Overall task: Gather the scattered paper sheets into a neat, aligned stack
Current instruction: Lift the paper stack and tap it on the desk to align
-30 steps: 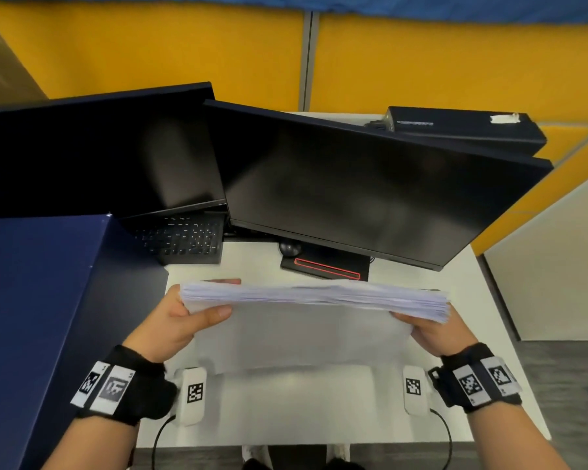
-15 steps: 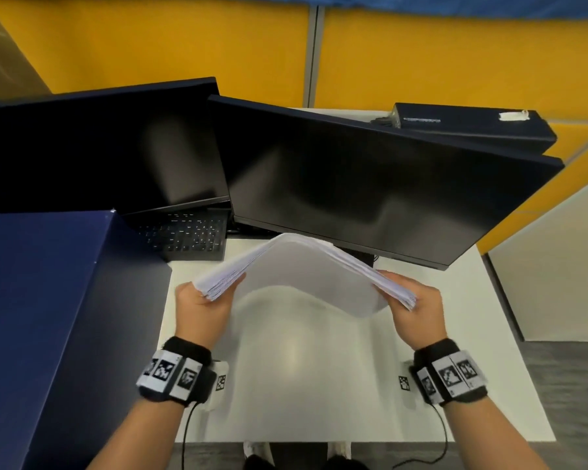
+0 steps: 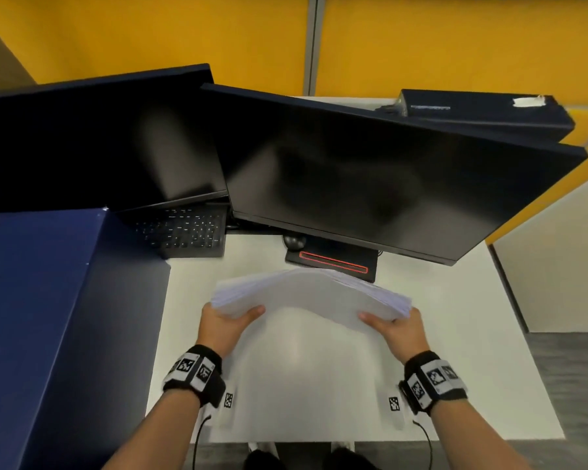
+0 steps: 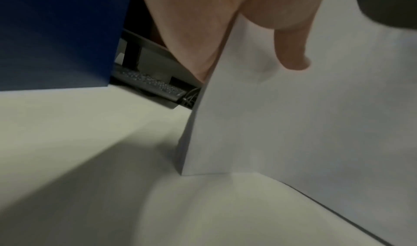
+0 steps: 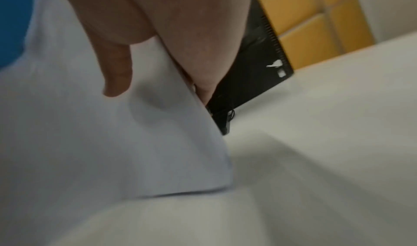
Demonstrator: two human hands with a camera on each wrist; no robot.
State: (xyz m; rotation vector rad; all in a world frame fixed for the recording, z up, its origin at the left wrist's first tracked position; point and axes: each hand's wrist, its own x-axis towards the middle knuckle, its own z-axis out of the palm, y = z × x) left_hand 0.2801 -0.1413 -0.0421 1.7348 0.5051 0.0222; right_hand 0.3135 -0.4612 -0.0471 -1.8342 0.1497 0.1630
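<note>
Office cubicle. Yellow partition panels wall it in behind, blue divider off the left hand's outer side. White desk under both hands. Two dark monitors beyond the fingertips, black keyboard tucked under the left one, mouse near the stand. Black desktop unit at the far right corner.

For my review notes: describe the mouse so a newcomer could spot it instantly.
Start at the right-hand monitor on the white desk. Under its lower edge sits its black base with a red stripe. The small rounded black mouse lies at that base's left end.
</note>
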